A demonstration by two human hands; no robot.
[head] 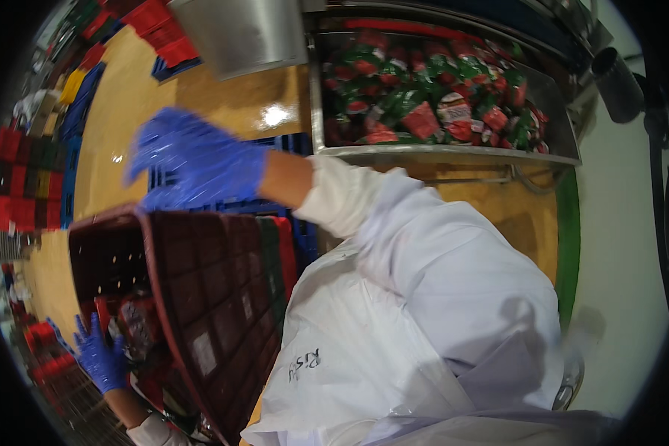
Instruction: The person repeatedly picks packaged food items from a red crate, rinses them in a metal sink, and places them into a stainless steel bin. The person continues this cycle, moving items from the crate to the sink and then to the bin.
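Note:
My right hand (pixel 200 159), in a blue glove and blurred, is above the near corner of a dark red plastic crate (pixel 200 279). Its fingers are apart and nothing shows in it; one finger is close to the crate's rim, contact unclear. At the lower left, my left hand (pixel 100 357), also blue-gloved, is spread at the crate's far side beside red plastic-wrapped packages (pixel 139 323) inside. A steel bin (pixel 446 150) at the top holds many red and green packages (pixel 421 120).
Green and red crates (pixel 287 251) adjoin the dark red one. Blue plastic pallets (pixel 301 223) lie on the yellow floor. Stacked crates (pixel 28 178) stand at the left. A steel panel (pixel 245 33) is at the top, and a dark cylinder (pixel 616 83) at the upper right.

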